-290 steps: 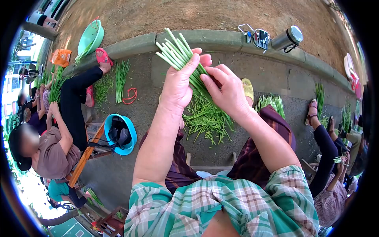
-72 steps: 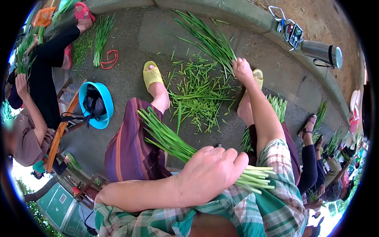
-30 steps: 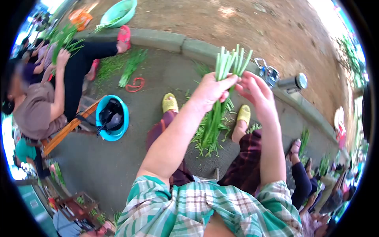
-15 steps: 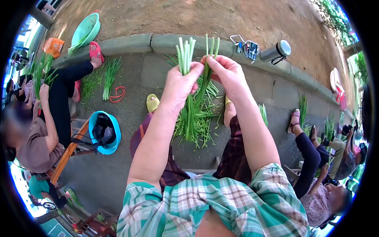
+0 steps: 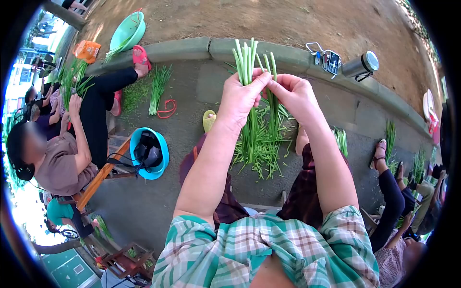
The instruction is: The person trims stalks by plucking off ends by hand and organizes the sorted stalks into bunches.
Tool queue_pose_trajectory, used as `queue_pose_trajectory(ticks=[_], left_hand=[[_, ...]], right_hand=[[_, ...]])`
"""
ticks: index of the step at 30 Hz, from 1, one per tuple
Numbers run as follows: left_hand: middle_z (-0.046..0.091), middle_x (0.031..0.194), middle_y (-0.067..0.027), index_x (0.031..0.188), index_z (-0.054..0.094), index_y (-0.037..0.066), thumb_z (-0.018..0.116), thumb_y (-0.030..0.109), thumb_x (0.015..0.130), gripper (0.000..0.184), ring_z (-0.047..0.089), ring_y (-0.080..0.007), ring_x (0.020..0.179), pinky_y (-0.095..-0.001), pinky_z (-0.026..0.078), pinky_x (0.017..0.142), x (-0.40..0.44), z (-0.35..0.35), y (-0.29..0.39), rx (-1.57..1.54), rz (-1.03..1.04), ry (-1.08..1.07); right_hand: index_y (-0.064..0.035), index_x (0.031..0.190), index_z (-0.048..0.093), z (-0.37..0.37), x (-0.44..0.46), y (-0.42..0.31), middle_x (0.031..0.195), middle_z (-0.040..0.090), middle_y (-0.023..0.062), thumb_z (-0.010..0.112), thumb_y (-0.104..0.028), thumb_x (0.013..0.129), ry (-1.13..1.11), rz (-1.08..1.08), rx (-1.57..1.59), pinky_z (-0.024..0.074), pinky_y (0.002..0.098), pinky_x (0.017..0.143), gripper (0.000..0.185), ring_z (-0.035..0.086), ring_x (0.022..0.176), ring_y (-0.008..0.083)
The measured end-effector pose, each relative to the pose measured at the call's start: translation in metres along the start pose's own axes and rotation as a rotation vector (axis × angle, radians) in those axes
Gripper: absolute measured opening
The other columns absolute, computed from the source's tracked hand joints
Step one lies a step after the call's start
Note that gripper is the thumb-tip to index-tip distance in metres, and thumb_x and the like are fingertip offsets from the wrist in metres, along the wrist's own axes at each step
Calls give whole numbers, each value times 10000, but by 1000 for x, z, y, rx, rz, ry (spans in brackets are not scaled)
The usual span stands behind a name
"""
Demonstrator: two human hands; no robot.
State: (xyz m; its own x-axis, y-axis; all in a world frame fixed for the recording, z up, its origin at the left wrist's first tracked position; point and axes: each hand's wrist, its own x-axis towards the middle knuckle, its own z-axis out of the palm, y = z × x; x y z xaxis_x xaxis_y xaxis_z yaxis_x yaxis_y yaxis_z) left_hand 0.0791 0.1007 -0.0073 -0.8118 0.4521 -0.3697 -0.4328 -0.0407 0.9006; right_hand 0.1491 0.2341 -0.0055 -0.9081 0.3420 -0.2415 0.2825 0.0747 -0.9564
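Observation:
My left hand (image 5: 240,98) is closed round a bunch of green chives (image 5: 245,60), pale cut ends up and leaves hanging below. Close beside it, my right hand (image 5: 298,97) pinches a few separate chive stalks (image 5: 272,65) between thumb and fingers. The thumb of my left hand meets the right fingertips at these stalks. Beneath both hands, a loose pile of chives (image 5: 261,158) and short cut pieces lies on the ground between my feet.
A concrete kerb (image 5: 187,50) runs across the front; a metal flask (image 5: 360,66) and a small wire-handled case (image 5: 331,62) stand by it. Left are a blue basin (image 5: 164,152) with dark bags, a red cord (image 5: 168,109) and a seated person (image 5: 67,158) handling chives. Others sit at right.
The view has shifted, so the scene sits further right. My hands have drawn closer together, and my left thumb now reaches the stalks in my right fingers.

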Motion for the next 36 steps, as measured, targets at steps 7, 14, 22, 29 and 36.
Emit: queue_pose_trajectory(ticks=[7, 14, 22, 29, 36], left_hand=[[667, 828, -20, 966, 684, 33, 767, 208, 831, 236, 491, -36, 530, -207, 381, 455, 3, -16, 17, 17, 109, 206], [631, 848, -33, 1018, 656, 31, 758, 164, 842, 243, 484, -55, 568, -216, 393, 486, 11, -61, 35, -167, 147, 275], [656, 870, -85, 988, 634, 9, 774, 149, 821, 259, 478, -70, 551, -236, 404, 472, 18, -81, 38, -271, 134, 272], [599, 887, -19, 1068, 645, 23, 738, 181, 864, 274, 451, -53, 597, -208, 390, 504, 19, -93, 40, -283, 109, 261], [596, 881, -22, 1066, 635, 31, 730, 181, 869, 265, 453, -51, 595, -209, 390, 501, 22, -102, 43, -310, 125, 289]], right_hand=[[11, 948, 688, -5, 8, 6, 769, 677, 16, 635, -230, 938, 68, -52, 46, 461, 227, 643, 246, 571, 691, 52], [-25, 1027, 663, -20, 10, 5, 784, 593, -36, 568, -236, 980, 161, -27, 176, 469, 208, 676, 236, 546, 694, 54], [-75, 1008, 670, -22, 5, -1, 668, 434, -109, 634, -329, 943, 59, 96, 269, 297, 188, 514, 265, 352, 567, -1], [-73, 945, 703, -20, 2, 0, 662, 524, -96, 674, -331, 911, -58, 178, 170, 290, 184, 475, 262, 389, 527, 0], [-69, 916, 719, -14, -6, -6, 684, 586, -83, 673, -322, 913, -261, 234, 57, 310, 172, 489, 257, 449, 575, -5]])
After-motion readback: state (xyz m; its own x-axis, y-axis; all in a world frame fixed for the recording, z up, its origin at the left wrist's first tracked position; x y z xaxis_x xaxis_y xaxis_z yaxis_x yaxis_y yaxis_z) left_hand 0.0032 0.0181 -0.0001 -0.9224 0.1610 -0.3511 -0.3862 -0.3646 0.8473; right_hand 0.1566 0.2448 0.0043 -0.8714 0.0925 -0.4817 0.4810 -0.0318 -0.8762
